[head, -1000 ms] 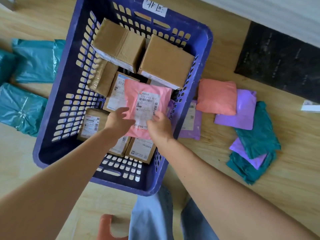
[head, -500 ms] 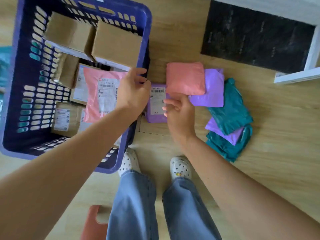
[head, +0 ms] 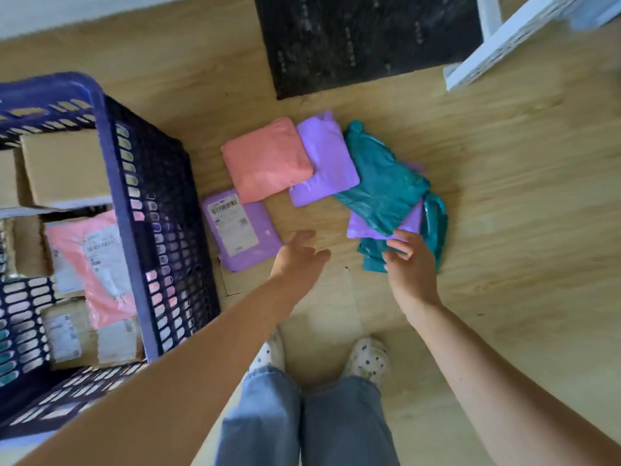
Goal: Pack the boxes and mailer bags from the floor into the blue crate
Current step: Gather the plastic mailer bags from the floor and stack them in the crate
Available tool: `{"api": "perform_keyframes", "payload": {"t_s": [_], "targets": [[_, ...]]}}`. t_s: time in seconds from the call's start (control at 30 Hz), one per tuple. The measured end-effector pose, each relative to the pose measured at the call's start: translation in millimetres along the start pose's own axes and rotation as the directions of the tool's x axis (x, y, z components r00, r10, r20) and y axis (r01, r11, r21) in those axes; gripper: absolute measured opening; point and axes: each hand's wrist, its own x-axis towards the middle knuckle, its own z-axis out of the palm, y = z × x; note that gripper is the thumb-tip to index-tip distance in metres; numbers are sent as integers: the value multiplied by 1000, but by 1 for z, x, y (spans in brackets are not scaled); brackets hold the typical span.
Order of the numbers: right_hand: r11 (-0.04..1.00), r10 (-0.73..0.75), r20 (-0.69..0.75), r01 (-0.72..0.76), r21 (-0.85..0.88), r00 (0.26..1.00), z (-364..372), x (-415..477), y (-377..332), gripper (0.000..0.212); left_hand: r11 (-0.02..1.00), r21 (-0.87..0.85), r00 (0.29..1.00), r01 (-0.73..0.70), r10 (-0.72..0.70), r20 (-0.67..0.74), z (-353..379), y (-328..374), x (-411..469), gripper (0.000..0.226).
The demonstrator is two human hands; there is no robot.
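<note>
Left grip [head: 295, 260]: your fingers are released and spread; the labelled purple bag [head: 242, 230] lies just left of it.
Right grip [head: 411, 267]: fingers bent against the teal bag pile [head: 383, 190]; whether they grasp it is unclear.
Blue crate [head: 112, 156]: farther left.

Barcode label [head: 228, 227] on purple mailer [head: 260, 237], another on pink mailer [head: 111, 297]: print illegible.

black mat [head: 366, 38] — top centre | white slatted frame [head: 504, 42] — top right | spotted white shoes [head: 368, 359] | blue jeans [head: 346, 425]
</note>
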Motion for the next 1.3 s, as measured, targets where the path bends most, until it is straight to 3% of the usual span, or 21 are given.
{"api": "perform_keyframes", "payload": {"t_s": [0.23, 0.33, 0.4, 0.43, 0.5, 0.63, 0.77, 0.9, 1.03, 1.13, 1.23, 1.3], "targets": [[993, 81, -26, -79, 87, 996, -37, 86, 26, 39, 994, -31, 992, 109, -107, 61, 78, 13, 58, 43], [982, 125, 26, -127, 139, 992, -45, 115, 37, 49, 992, 126, 997, -24, 14, 80, 96, 12, 89, 63], [974, 145, 52, -151, 166, 988, -45, 133, 47, 53, 962, 233, 977, -146, 103, 186, 104, 10, 103, 77], [970, 159, 63, -168, 176, 985, -43, 141, 52, 54, 910, 350, 960, -224, 144, 239, 107, 9, 109, 83], [957, 188, 84, -201, 208, 979, -38, 155, 61, 52, 698, 619, 928, -359, 195, 317, 112, 9, 115, 91], [916, 237, 131, -266, 301, 963, -27, 172, 74, 45, 465, 789, 916, -402, 224, 334, 119, 3, 131, 93], [902, 238, 102, -259, 346, 966, -19, 183, 80, 44, 408, 814, 907, -414, 265, 328, 121, -6, 146, 92], [945, 180, 18, -178, 274, 983, -14, 191, 80, 41, 357, 811, 869, -464, 364, 336, 120, -17, 152, 92], [959, 138, -8, -131, 253, 990, -5, 199, 81, 58, 235, 850, 824, -471, 461, 329, 113, -26, 159, 91], [968, 147, -23, -139, 207, 989, -2, 204, 81, 40, 105, 854, 737, -510, 564, 372, 105, -34, 166, 86], [968, 127, -49, -113, 224, 991, -2, 205, 77, 42, 54, 796, 573, -603, 724, 385, 96, -47, 181, 85], [965, 101, -39, -88, 246, 994, -3, 203, 73, 38, 55, 794, 574, -605, 722, 387, 94, -47, 186, 82]]}}
